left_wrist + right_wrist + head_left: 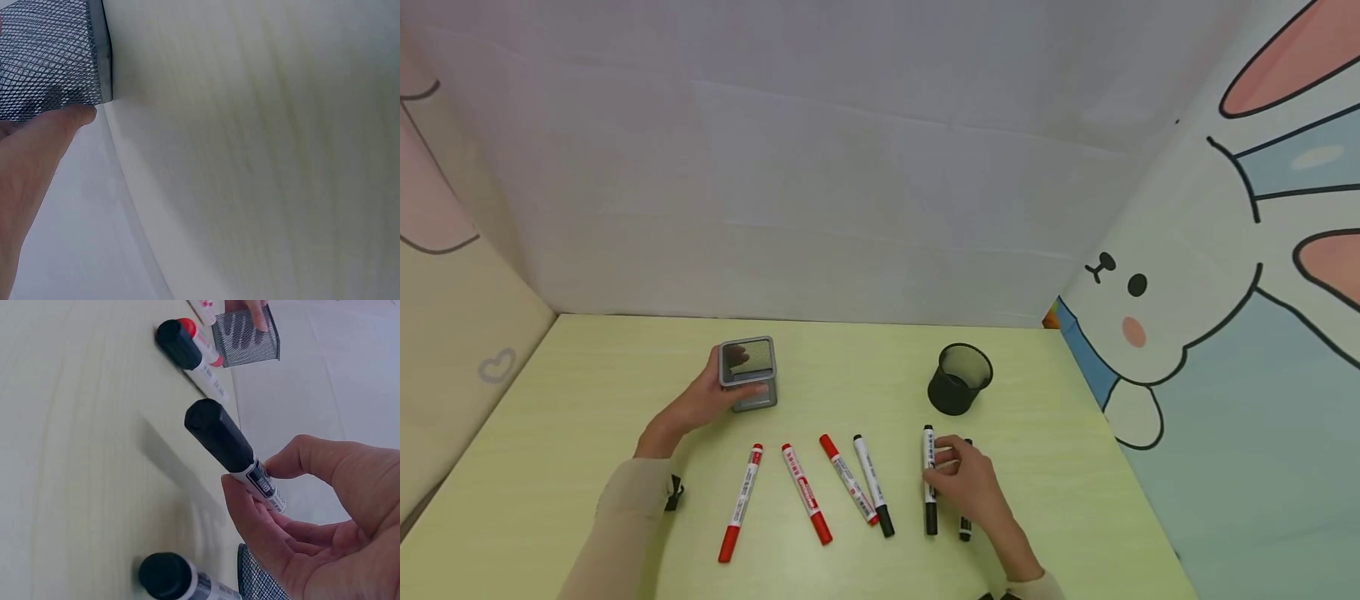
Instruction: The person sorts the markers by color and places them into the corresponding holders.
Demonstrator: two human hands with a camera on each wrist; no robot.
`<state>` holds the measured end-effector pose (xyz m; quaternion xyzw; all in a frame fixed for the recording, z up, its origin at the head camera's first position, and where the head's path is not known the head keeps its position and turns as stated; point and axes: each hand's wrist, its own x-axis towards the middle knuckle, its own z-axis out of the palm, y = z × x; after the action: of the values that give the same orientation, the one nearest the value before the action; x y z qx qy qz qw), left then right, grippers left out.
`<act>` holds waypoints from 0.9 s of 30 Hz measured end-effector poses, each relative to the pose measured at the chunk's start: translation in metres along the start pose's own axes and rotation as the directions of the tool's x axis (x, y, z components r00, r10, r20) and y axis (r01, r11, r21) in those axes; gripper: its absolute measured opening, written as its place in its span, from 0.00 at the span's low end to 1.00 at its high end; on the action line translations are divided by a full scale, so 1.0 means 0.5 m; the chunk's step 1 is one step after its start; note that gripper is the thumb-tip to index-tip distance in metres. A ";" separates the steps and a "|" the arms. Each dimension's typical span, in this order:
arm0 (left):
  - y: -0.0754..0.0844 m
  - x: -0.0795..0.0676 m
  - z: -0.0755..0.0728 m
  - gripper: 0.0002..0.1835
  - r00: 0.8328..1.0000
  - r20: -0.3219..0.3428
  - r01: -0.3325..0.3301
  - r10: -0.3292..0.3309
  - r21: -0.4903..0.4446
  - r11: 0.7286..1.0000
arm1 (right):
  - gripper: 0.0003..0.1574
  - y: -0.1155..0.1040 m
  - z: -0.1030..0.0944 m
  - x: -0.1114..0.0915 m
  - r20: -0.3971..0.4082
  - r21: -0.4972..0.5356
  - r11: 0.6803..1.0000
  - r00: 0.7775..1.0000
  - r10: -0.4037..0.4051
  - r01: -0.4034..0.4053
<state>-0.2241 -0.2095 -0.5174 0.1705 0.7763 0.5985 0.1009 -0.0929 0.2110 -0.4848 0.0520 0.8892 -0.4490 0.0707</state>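
My left hand (pixel 703 402) grips a silver square mesh pen holder (pixel 756 403) at the back left of the table, thumb along its near side. In the left wrist view the thumb lies against the holder's mesh wall (pixel 50 62). My right hand (pixel 973 485) pinches a black-capped marker (pixel 220 437) between thumb and fingers. Its shadow falls apart from it on the tabletop in the right wrist view. Beneath that hand lies another black marker (pixel 966 528), partly hidden. A further black marker (pixel 874 485) lies left of the hand, crossing the end of a red marker (pixel 841 464).
A round black mesh pen cup (pixel 953 393) stands beyond my right hand. Two more red markers, one at the left (pixel 741 502) and one beside it (pixel 806 493), lie on the pale wooden table (pixel 587 392). A white sheet (pixel 820 167) hangs along the back edge.
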 end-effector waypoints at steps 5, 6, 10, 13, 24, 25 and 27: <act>-0.009 0.001 0.000 0.45 1.000 0.012 -0.015 0.015 -0.003 1.000 | 0.27 -0.016 -0.002 0.004 -0.006 0.084 0.996 1.000 -0.003 0.003; -0.010 0.002 0.001 0.45 1.000 0.013 -0.013 0.013 -0.007 1.000 | 0.27 -0.019 -0.002 0.005 -0.008 0.101 0.995 1.000 -0.005 0.006; -0.016 0.002 0.001 0.45 1.000 0.015 -0.017 0.018 -0.013 1.000 | 0.25 -0.028 -0.001 0.010 -0.022 0.179 0.983 0.999 -0.025 0.029; -0.018 0.002 0.001 0.45 1.000 0.012 -0.017 0.017 -0.018 1.000 | 0.25 -0.031 0.000 0.016 -0.033 0.221 0.974 0.999 -0.034 0.041; -0.020 0.001 0.002 0.44 0.998 0.017 -0.057 0.058 -0.048 0.997 | 0.28 -0.046 0.003 0.038 -0.047 0.332 0.941 0.998 -0.048 0.061; -0.021 0.001 0.002 0.44 0.998 0.016 -0.063 0.064 -0.046 0.997 | 0.28 -0.048 0.004 0.040 -0.051 0.337 0.939 0.997 -0.051 0.065; -0.023 0.001 0.003 0.43 0.997 0.017 -0.068 0.069 -0.049 0.996 | 0.28 -0.053 0.006 0.043 -0.061 0.344 0.936 0.997 -0.054 0.072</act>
<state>-0.2256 -0.2107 -0.5287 0.2003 0.7541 0.6187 0.0916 -0.1178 0.1937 -0.4694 0.0466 0.7993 -0.5986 0.0235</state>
